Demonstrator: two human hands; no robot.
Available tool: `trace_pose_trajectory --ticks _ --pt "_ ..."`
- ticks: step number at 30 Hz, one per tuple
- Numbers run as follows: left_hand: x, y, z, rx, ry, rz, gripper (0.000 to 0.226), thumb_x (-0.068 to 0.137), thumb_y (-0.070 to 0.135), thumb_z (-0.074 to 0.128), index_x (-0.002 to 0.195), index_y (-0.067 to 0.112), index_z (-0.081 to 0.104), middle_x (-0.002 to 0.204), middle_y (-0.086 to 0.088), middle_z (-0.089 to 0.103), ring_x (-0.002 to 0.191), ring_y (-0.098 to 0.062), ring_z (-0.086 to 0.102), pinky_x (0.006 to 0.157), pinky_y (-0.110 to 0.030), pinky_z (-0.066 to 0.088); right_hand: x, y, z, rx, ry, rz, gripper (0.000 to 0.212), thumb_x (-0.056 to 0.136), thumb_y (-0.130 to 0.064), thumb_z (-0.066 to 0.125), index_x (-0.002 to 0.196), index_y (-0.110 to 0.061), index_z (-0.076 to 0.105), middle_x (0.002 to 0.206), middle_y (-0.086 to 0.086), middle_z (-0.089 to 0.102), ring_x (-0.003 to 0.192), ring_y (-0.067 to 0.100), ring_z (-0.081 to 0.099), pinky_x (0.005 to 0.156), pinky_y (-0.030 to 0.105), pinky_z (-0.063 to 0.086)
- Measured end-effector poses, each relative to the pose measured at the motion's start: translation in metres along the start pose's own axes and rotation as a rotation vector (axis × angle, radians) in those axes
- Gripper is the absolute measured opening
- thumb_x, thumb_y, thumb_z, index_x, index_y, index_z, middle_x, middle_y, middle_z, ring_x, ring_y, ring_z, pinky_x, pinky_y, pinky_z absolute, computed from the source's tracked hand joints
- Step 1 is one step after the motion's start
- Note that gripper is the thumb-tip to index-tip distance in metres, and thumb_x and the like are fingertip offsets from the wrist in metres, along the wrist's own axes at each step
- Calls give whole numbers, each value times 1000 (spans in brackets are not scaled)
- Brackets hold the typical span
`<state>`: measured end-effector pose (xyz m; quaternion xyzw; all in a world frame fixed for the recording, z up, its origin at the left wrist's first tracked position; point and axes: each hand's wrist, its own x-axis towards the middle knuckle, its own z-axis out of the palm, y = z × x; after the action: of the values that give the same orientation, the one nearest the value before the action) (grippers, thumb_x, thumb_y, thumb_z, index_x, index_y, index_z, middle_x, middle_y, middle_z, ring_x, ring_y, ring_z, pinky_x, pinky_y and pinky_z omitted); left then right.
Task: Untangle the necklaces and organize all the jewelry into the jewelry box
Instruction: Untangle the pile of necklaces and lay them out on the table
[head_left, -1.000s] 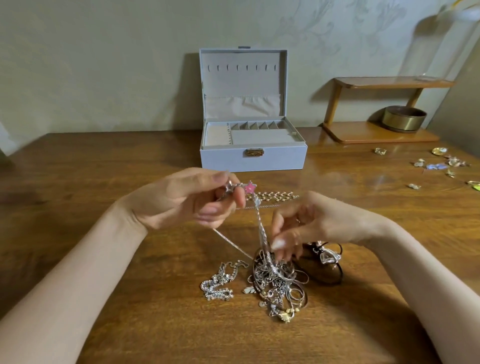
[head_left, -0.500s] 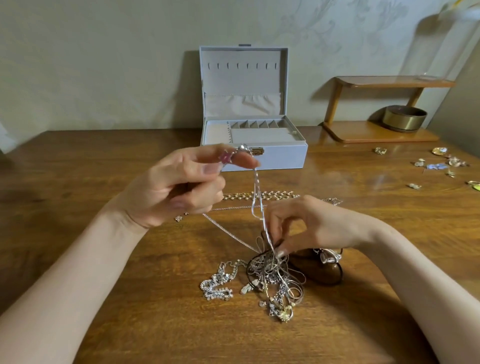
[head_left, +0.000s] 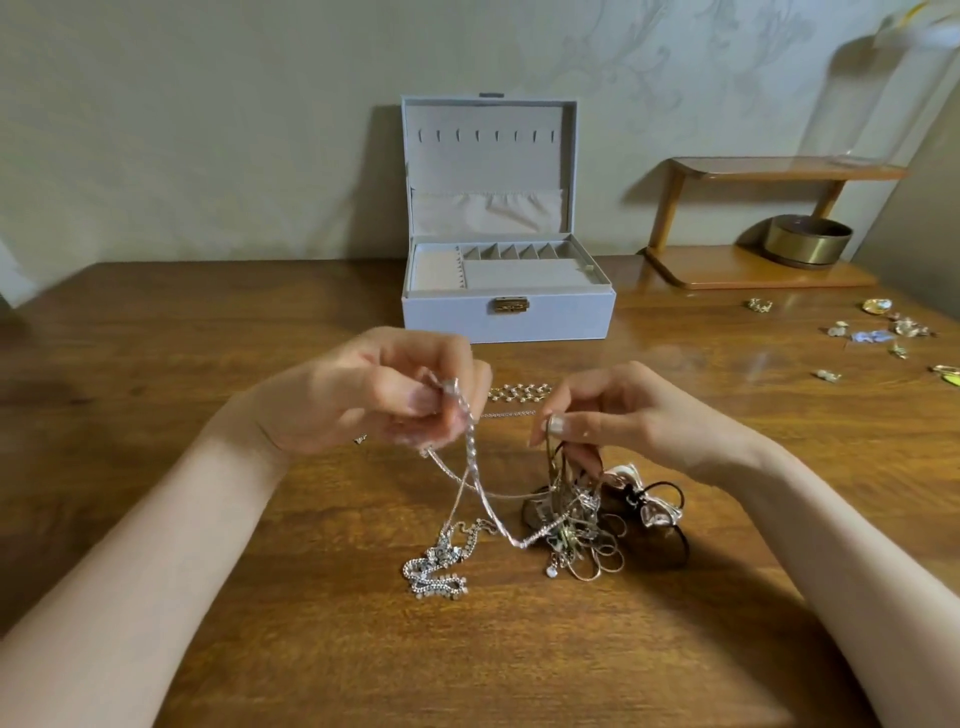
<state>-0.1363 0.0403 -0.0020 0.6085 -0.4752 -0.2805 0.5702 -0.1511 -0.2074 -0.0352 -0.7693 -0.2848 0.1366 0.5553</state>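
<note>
My left hand (head_left: 387, 392) pinches the upper end of a silver chain necklace (head_left: 475, 467) that hangs down in a loop toward a tangle of necklaces (head_left: 576, 525) on the wooden table (head_left: 208, 364). My right hand (head_left: 618, 415) pinches strands at the top of that tangle and lifts them slightly. A sparkly silver chain (head_left: 436, 569) lies in a heap left of the tangle. A black cord with a silver bow (head_left: 657, 506) sits right of it. The white jewelry box (head_left: 506, 317) stands open behind my hands.
A gold link bracelet (head_left: 519, 391) and a thin chain lie on the table between my hands and the box. Several small earrings and charms (head_left: 878, 332) are scattered at the right. A wooden shelf (head_left: 753, 270) with a brass bowl (head_left: 808, 241) stands at the back right.
My left hand came down from in front of the box and the chain now sags in a loop. My right hand shifted right and lifted strands of the tangle.
</note>
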Motion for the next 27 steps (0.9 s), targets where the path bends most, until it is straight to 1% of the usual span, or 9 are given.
trace_pose_trajectory --ticks 4,10,13,15,17,19,21,25,27 --pt "1 -3 -1 70 -63 -159 18 80 19 49 77 18 66 73 5 56 60 -11 48 53 -19 36 0 -3 -1 219 53 -78 15 84 -23 62 85 -12 71 59 7 60 52 20 59 53 29 52" --pt "2 -3 2 125 -146 -226 17 84 17 51 80 15 67 73 4 55 60 -7 47 59 -17 39 -1 -4 -13 471 82 -196 22 79 -32 69 86 -12 71 57 3 58 52 16 59 51 24 51" --pt "2 -1 1 106 -109 -199 18 82 19 51 80 19 68 73 9 55 59 -6 44 57 -13 38 -5 -5 -17 321 42 -166 23 77 -36 72 83 -13 72 53 -1 54 45 12 52 46 20 45" --pt "2 -1 1 93 -92 -174 19 82 19 51 79 22 69 72 11 54 59 -8 42 58 -13 38 -8 -6 -16 141 -64 -106 16 83 -27 70 84 -11 72 56 1 57 47 12 51 47 22 43" --pt "3 0 3 93 -123 -171 16 82 18 53 81 21 69 73 11 53 60 -9 42 59 -16 37 -9 -6 -13 -50 -202 -20 6 85 -10 66 88 -9 72 66 -2 65 54 10 56 52 21 46" --pt "5 1 6 100 -166 -172 12 84 19 56 84 18 68 76 9 55 63 -11 44 61 -21 37 -8 -5 -9 -346 -283 13 13 85 -7 67 96 -12 72 84 -4 69 70 10 62 63 22 48" --pt "7 0 10 86 -134 -150 11 84 16 57 86 17 68 79 8 58 68 -11 50 64 -21 41 -5 -2 -4 -556 -267 -33 16 84 -16 66 98 -18 72 94 -6 67 80 12 61 68 20 45" --pt "12 0 17 59 -40 -82 10 84 9 56 88 9 65 83 5 60 73 -11 57 72 -21 44 6 -5 26 -509 -133 -138 11 88 -18 65 91 -10 72 81 0 68 65 11 57 60 27 47" --pt "13 1 20 60 -43 -91 11 84 6 55 89 7 64 83 3 59 74 -7 60 73 -20 44 10 0 47 -590 -150 -147 17 88 -27 67 99 -16 74 91 2 72 82 17 65 74 36 53"
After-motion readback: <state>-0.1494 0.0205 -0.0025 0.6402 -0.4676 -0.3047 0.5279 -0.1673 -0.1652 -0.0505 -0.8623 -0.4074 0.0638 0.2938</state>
